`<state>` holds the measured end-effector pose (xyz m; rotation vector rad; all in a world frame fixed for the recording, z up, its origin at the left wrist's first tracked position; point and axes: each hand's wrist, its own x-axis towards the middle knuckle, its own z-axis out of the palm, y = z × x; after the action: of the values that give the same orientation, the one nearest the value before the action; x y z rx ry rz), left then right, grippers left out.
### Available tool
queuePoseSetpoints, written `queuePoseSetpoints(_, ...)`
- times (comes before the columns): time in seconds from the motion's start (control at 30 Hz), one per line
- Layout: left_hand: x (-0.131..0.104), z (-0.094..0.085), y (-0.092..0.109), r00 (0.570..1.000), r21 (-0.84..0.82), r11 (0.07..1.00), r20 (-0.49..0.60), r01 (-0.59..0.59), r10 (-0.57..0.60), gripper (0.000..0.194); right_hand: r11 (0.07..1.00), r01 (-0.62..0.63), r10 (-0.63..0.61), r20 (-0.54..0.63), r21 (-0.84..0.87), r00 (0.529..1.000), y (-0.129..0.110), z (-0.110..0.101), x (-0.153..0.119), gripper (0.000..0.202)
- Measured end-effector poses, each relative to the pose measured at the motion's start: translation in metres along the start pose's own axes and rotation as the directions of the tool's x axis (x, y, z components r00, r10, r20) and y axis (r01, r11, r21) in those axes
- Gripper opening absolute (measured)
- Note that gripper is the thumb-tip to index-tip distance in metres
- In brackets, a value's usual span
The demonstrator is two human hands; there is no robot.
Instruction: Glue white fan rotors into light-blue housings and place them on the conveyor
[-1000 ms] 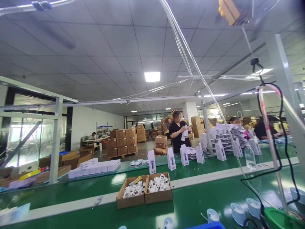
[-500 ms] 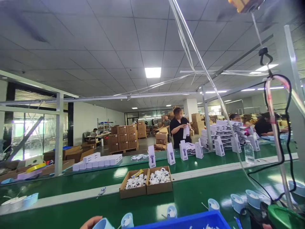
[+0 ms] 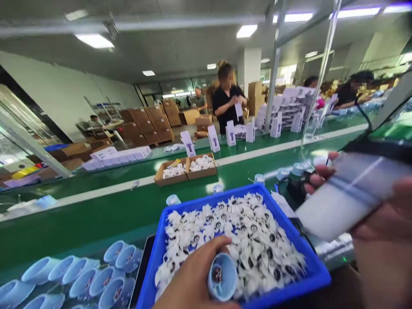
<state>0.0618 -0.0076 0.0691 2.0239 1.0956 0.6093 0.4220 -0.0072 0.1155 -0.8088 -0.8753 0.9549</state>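
My left hand (image 3: 193,281) grips a pale blue round housing (image 3: 222,275), its open end facing me, over the near edge of a blue bin (image 3: 310,259) heaped with small white fan parts (image 3: 234,227). My right hand (image 3: 380,231) is raised close to the camera at the right and holds a blurred grey-white tool (image 3: 347,193), with a black cable running up from it. Several more pale blue housings (image 3: 80,274) lie on the bench to the left of the bin.
A green conveyor belt (image 3: 106,210) runs across, carrying two cardboard boxes of white parts (image 3: 185,169) and several blue housings (image 3: 283,173). White product cartons (image 3: 213,138) stand along the far belt. A person in black (image 3: 227,101) stands opposite; others sit at the right.
The view has dropped from the ceiling to the bench. The blue bin and both my hands have come fully into sight, the left with a housing, the right with the tool.
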Motion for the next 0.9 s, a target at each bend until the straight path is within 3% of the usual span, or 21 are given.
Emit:
queuePoseSetpoints(0.07,0.008,0.013,0.01,0.996,0.106,0.993,0.083,-0.052,0.043,0.076,0.982,-0.159,0.14,0.179,0.101,0.974,-0.001,0.01,0.006,0.087)
queuePoseSetpoints(0.17,0.021,0.028,0.021,0.977,0.173,0.966,0.126,-0.193,0.173,0.058,0.897,-0.422,0.304,0.512,0.129,0.803,0.007,0.039,0.009,0.08)
queuePoseSetpoints(0.2,0.025,0.031,0.023,0.972,0.165,0.961,0.121,-0.22,0.201,0.055,0.889,-0.424,0.272,0.544,0.173,0.793,0.013,0.051,0.007,0.076)
queuePoseSetpoints(0.3,0.032,0.039,0.026,0.963,0.145,0.955,0.116,-0.259,0.243,0.048,0.917,-0.248,0.094,0.437,0.311,0.895,0.031,0.084,-0.004,0.066)
queuePoseSetpoints(0.37,0.033,0.042,0.026,0.958,0.126,0.951,0.094,-0.283,0.272,0.044,0.935,-0.164,0.039,0.366,0.316,0.93,0.039,0.099,-0.01,0.064)
queuePoseSetpoints(0.47,0.033,0.045,0.024,0.95,0.078,0.947,0.053,-0.311,0.308,0.045,0.959,-0.158,0.061,0.373,0.235,0.926,0.044,0.108,-0.012,0.06)
queuePoseSetpoints(0.67,0.033,0.046,0.016,0.948,-0.013,0.95,0.059,-0.311,0.312,0.049,0.978,-0.184,0.126,0.418,0.101,0.899,0.043,0.104,-0.007,0.061)
queuePoseSetpoints(0.9,0.031,0.039,0.022,0.965,-0.061,0.969,0.091,-0.239,0.244,0.048,0.981,-0.131,0.066,0.392,0.142,0.918,0.052,0.11,-0.005,0.063)
